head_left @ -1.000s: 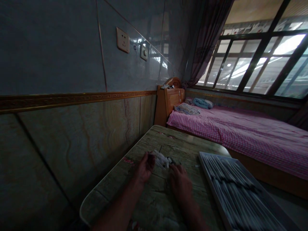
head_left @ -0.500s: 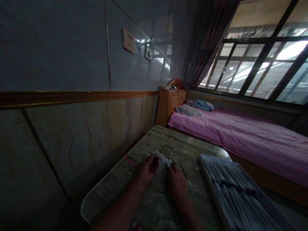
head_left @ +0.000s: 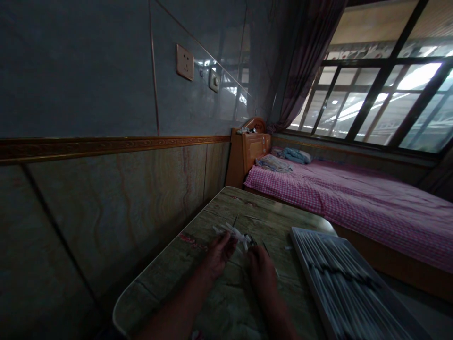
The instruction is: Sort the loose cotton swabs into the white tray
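Small whitish, see-through pieces (head_left: 233,230) lie in a loose heap on the table (head_left: 226,302), just beyond my hands. My left hand (head_left: 219,252) is at the near left side of the heap, thumb and fingers pinched together; what sits between them is too small and dim to name. To the right, my right hand (head_left: 261,264) has its fingers curled down by the heap's right end, and their tips are hidden. A dark loop-like thing (head_left: 251,239) shows just past its fingers. One thin dark stick (head_left: 235,220) pokes out behind the heap, another thin stick (head_left: 266,249) beside my right hand.
At the table's right side lies a shallow white tray (head_left: 297,250) filled with many thin white rods, dark bands crossing them. A bed with a pink checked cover (head_left: 283,186) stands beyond the table. The tiled wall (head_left: 141,198) runs along the left.
My right hand has lifted and curled a little more, while my left hand has shifted slightly at the heap. The white pieces look spread a bit differently. The whole view has moved slightly.
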The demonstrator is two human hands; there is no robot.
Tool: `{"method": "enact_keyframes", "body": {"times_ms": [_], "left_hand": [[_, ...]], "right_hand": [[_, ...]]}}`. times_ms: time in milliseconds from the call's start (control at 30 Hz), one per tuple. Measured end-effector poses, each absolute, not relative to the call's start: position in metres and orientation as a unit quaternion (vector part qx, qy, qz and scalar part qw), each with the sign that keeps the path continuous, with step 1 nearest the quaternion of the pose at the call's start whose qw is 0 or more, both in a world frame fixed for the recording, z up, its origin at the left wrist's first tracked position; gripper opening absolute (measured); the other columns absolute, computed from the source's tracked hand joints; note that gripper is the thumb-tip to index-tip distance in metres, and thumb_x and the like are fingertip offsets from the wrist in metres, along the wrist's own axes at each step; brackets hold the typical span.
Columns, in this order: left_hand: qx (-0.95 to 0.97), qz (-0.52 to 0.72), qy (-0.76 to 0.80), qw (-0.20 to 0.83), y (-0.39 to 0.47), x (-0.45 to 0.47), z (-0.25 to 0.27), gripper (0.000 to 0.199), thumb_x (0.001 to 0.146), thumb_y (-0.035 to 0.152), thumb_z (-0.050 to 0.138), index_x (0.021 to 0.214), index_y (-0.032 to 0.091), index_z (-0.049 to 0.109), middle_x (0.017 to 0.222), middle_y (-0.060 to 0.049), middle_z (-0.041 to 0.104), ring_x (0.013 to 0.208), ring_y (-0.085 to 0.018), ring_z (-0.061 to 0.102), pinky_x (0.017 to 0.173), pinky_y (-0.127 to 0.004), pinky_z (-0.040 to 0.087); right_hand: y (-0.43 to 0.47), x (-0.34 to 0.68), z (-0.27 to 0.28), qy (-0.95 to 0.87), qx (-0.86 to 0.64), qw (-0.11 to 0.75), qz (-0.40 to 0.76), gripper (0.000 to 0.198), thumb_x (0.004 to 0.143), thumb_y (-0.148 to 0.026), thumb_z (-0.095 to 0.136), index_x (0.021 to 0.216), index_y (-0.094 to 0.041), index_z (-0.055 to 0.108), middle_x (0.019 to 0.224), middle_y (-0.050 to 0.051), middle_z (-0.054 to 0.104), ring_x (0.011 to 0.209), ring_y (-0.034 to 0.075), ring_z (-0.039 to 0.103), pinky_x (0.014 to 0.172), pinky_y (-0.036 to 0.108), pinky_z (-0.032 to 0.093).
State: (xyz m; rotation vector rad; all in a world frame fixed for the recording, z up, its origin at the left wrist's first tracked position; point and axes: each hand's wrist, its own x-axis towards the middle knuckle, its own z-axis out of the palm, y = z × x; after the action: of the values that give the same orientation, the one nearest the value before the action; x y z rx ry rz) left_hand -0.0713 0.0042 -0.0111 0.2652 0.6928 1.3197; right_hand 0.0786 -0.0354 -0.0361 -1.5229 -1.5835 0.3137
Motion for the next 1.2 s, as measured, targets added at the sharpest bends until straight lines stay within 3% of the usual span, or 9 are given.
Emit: {"method": "enact_keyframes", "body": {"times_ms": [133,333,467,867,1200], "left_hand": [[0.129,0.599,0.327,0.72,0.001,-0.066,-0.012,0.01,0.08,0.004,0.064,0.076,0.012,0.062,0.07,-0.002,0.072,0.06,-0.013,0.07,0.055,-0.02,0.058],[0.157,0.574,0.334,0.731,-0.007,-0.059,-0.01,0.008,0.079,0.005,0.066,0.077,0.012,0.063,0.074,-0.004,0.073,0.064,-0.013,0.071,0.059,-0.02,0.059],[0.154,0.575,0.339,0.729,-0.007,-0.057,-0.01,0.01,0.077,0.005,0.068,0.076,0.012,0.062,0.073,-0.003,0.072,0.064,-0.013,0.071,0.059,-0.019,0.059],[0.164,0.585,0.331,0.722,-0.011,-0.055,-0.008,0.016,0.07,0.008,0.077,0.074,0.013,0.062,0.071,-0.002,0.072,0.065,-0.014,0.071,0.061,-0.02,0.058],[0.146,0.597,0.34,0.712,-0.009,-0.053,-0.009,0.015,0.074,0.004,0.072,0.075,0.013,0.061,0.07,-0.002,0.071,0.065,-0.014,0.071,0.062,-0.021,0.059]], "right_hand": [[-0.035,0.086,-0.039,-0.575,-0.563,0.56,0.199,0.028,0.082,-0.035,0.052,0.098,-0.019,0.069,0.097,0.007,0.072,0.089,0.021,0.064,0.08,0.031,0.048],[-0.035,0.083,-0.025,-0.458,-0.545,0.618,0.333,0.029,0.075,-0.044,0.059,0.087,-0.019,0.068,0.072,0.002,0.068,0.06,0.017,0.06,0.057,0.028,0.048],[-0.035,0.079,-0.019,-0.391,-0.519,0.663,0.373,0.031,0.068,-0.045,0.065,0.083,-0.018,0.067,0.074,0.002,0.068,0.064,0.017,0.06,0.056,0.027,0.048],[-0.036,0.077,-0.02,-0.396,-0.515,0.666,0.367,0.03,0.067,-0.043,0.068,0.084,-0.017,0.07,0.071,0.002,0.068,0.061,0.015,0.058,0.055,0.025,0.046],[-0.036,0.079,-0.022,-0.385,-0.519,0.663,0.377,0.031,0.066,-0.042,0.07,0.084,-0.017,0.071,0.075,0.003,0.071,0.065,0.017,0.062,0.055,0.025,0.047]]}}
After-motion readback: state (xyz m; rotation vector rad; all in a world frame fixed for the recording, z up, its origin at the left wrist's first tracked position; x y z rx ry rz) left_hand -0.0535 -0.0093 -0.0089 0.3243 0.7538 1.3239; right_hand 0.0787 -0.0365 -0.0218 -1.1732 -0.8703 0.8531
